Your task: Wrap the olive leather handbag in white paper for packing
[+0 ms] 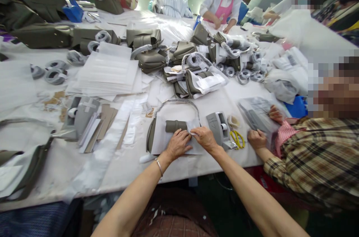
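A grey tape dispenser (86, 111) is sitting left of the olive bag (175, 126), which is lying on the table (232, 163). On it, the left hand (178, 144) is resting, fingers slightly spread; the right hand (206, 138) is pinching white wrapping (192, 124). Rightward of it, yellow scissors (237, 139) are lying.

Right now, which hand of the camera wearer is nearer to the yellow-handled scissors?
Right. The right hand pinches white wrapping left of the grey tape dispenser beside the scissors; the left hand rests on the bag, farther left.
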Tool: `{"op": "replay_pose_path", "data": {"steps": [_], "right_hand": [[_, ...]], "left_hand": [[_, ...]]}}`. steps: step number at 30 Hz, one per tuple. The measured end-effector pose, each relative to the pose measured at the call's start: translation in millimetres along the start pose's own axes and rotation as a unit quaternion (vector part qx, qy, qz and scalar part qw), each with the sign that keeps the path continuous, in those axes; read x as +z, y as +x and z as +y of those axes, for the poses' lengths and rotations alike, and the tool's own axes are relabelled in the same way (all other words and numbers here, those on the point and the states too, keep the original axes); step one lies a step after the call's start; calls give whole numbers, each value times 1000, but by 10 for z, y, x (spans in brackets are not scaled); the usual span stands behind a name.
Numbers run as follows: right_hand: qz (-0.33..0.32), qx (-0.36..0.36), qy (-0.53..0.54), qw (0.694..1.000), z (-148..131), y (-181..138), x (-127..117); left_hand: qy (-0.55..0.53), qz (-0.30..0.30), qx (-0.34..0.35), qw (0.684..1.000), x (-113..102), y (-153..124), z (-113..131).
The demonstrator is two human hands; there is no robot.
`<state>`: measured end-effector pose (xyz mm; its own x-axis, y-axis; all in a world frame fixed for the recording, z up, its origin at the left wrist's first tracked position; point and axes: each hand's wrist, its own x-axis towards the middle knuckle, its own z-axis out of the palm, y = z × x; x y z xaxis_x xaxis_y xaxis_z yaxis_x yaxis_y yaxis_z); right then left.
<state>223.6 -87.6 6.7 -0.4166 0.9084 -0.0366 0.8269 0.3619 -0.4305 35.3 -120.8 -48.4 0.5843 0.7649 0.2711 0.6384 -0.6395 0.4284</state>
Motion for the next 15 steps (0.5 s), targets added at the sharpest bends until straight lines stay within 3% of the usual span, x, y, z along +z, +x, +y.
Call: {"op": "replay_pose_path", "data": {"steps": [7,12,15], "right_hand": [[4,-1,-53,999,-240,-259,88],[27,88,-7,996,-331,-294,144],[-10,117,50,992,-366,-306,81]], "left_hand": [[-23,33,-19,999,30,6,2],[-12,44,-5,999,36,-11,-9],[-8,44,32,998,53,-28,-26]]}}
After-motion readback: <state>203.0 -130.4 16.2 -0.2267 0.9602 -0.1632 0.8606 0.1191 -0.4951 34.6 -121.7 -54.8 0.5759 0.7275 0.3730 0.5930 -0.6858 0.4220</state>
